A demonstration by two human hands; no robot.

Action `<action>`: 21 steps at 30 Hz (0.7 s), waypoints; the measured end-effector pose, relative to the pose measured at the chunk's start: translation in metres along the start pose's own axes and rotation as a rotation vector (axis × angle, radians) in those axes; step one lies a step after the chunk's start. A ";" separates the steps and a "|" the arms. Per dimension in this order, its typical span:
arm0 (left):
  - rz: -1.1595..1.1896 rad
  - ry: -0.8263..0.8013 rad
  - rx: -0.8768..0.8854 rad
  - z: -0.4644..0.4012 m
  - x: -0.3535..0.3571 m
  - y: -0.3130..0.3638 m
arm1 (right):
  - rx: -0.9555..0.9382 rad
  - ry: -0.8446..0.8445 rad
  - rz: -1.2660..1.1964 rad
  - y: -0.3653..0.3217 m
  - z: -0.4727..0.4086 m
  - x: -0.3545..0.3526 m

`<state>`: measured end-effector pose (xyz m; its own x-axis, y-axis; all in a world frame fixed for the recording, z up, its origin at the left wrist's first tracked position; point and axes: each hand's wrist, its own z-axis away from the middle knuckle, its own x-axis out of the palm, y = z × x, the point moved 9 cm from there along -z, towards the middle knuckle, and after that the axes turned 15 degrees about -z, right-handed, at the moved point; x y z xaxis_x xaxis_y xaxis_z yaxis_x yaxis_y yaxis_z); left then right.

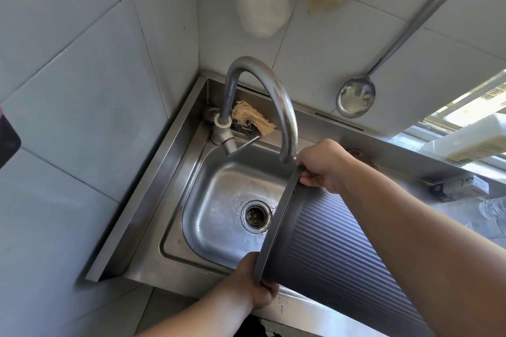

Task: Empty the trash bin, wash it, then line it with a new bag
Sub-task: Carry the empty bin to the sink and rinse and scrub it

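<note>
No text, brand or number can be read anywhere. The label on the white container (471,142) by the window is too blurred to make out.

- Bright daylight enters from the window (471,107) at the right edge, where the panes are blown out.
- The stainless steel sink basin (219,200) and curved chrome tap (276,101) carry soft glare.
- Wide-angle distortion bows the pale wall tiles (82,63) near the frame's edges.
- Focus is sharp centrally, softer at the corners.
</note>
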<state>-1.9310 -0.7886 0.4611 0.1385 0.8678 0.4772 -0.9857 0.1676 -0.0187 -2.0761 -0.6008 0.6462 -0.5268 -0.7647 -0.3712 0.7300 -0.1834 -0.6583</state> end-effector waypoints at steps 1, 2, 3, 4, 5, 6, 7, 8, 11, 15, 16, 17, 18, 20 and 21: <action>-0.009 0.006 0.005 0.002 0.001 0.001 | -0.002 0.002 0.001 0.000 0.000 -0.002; -0.021 0.022 0.011 0.004 0.000 0.002 | -0.004 0.008 0.003 0.001 0.001 -0.004; -0.034 0.053 0.016 0.007 -0.001 0.004 | -0.007 0.016 0.002 0.000 0.001 -0.008; -0.029 0.087 0.021 0.010 -0.003 0.006 | -0.010 0.022 -0.002 0.000 0.001 -0.012; -0.017 0.108 0.034 0.012 -0.004 0.010 | -0.013 0.026 -0.005 -0.001 0.001 -0.018; -0.021 0.125 0.054 0.014 -0.004 0.015 | -0.016 0.031 -0.004 -0.002 0.001 -0.024; -0.031 0.132 0.078 0.018 -0.002 0.022 | -0.022 0.039 0.002 -0.003 0.001 -0.031; -0.025 0.140 0.099 0.021 -0.001 0.029 | -0.035 0.052 0.006 -0.004 0.000 -0.038; 0.002 0.132 0.197 0.030 0.006 0.054 | -0.094 0.073 -0.052 -0.006 -0.003 -0.058; -0.060 0.261 0.336 0.044 -0.003 0.087 | -0.198 0.132 0.060 -0.002 -0.008 -0.083; -0.079 0.300 0.382 0.048 -0.007 0.095 | -0.258 0.139 0.104 -0.002 -0.007 -0.086; -0.089 0.327 0.425 0.053 -0.011 0.102 | -0.321 0.148 0.145 -0.001 -0.006 -0.089; -0.103 0.353 0.456 0.058 -0.013 0.108 | -0.370 0.157 0.187 0.001 -0.004 -0.091; -0.158 0.425 0.499 0.069 -0.020 0.119 | -0.440 0.160 0.329 0.013 -0.006 -0.093; -0.195 0.470 0.529 0.074 -0.023 0.124 | -0.465 0.155 0.419 0.021 -0.008 -0.092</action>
<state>-2.0638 -0.8220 0.5131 0.2254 0.9743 -0.0006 -0.8373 0.1940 0.5112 -2.0159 -0.5292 0.6613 -0.3204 -0.6090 -0.7256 0.6411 0.4245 -0.6394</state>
